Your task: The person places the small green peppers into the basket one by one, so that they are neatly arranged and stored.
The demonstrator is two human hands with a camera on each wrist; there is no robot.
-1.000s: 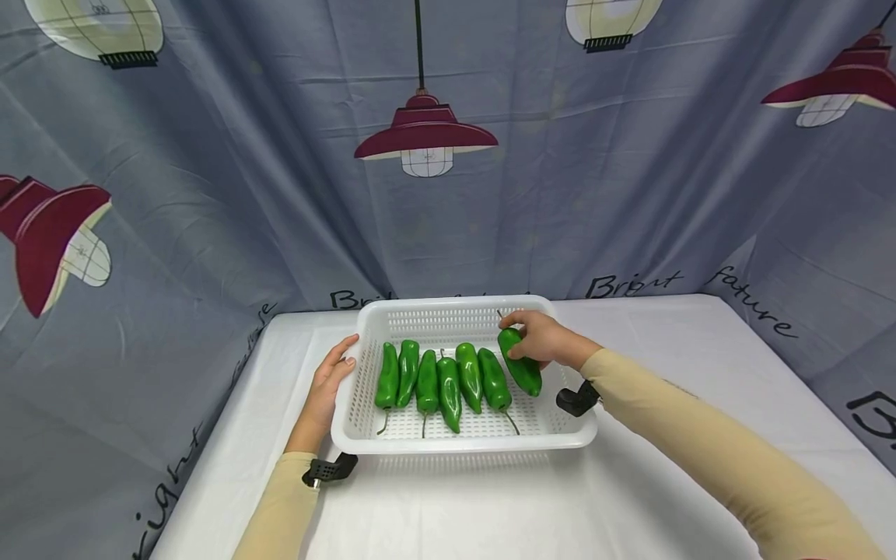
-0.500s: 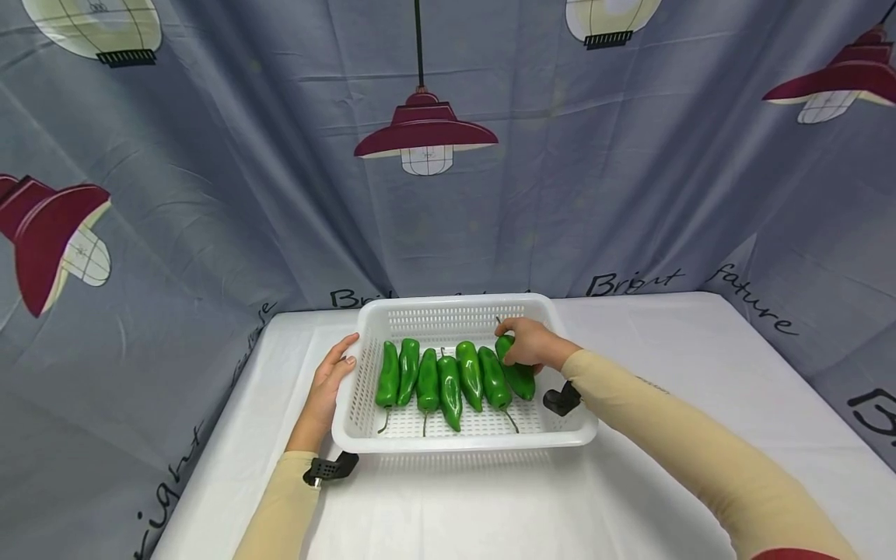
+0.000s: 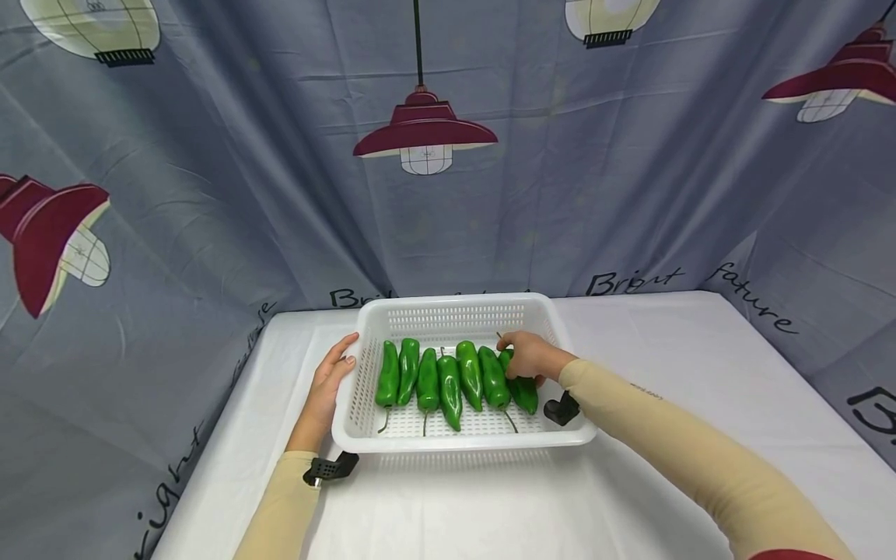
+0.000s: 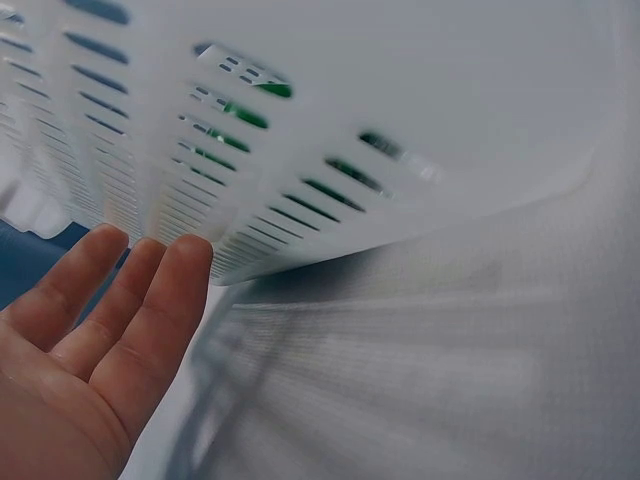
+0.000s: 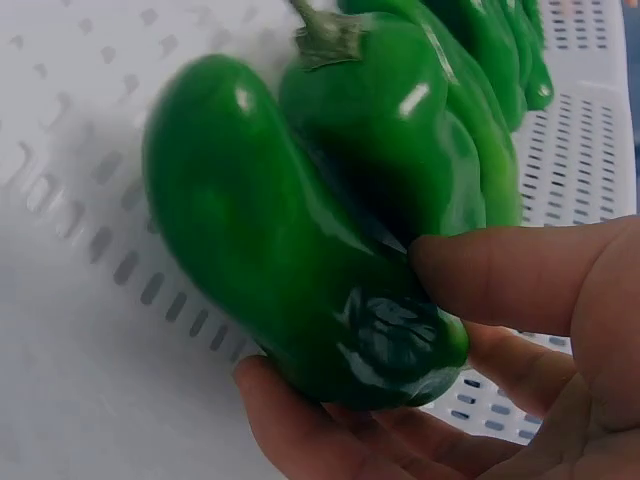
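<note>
A white perforated plastic basket [image 3: 462,446] holds several glossy green peppers [image 3: 449,393] laid side by side in a row. At the row's right end, my right hand [image 3: 535,356] grips one green pepper [image 3: 524,395] between thumb and fingers, low inside the basket. The right wrist view shows the thumb on one side of this pepper [image 5: 235,200] and fingers on the other, with its neighbour [image 5: 390,110] close alongside. My left hand [image 3: 327,390] is at the basket's left side, fingers extended; in the left wrist view its fingertips [image 4: 188,255] rest against the slotted outer wall.
The basket stands on a table with a white cloth [image 3: 448,505]. Behind and to both sides hangs a blue-grey curtain [image 3: 490,218] printed with lamps and writing. A black strap [image 3: 329,470] is on the left wrist, and a black device [image 3: 562,408] sits at the right wrist.
My right hand has lowered the pepper into the basket and moved it slightly left, close beside the row. The left hand has stayed in place.
</note>
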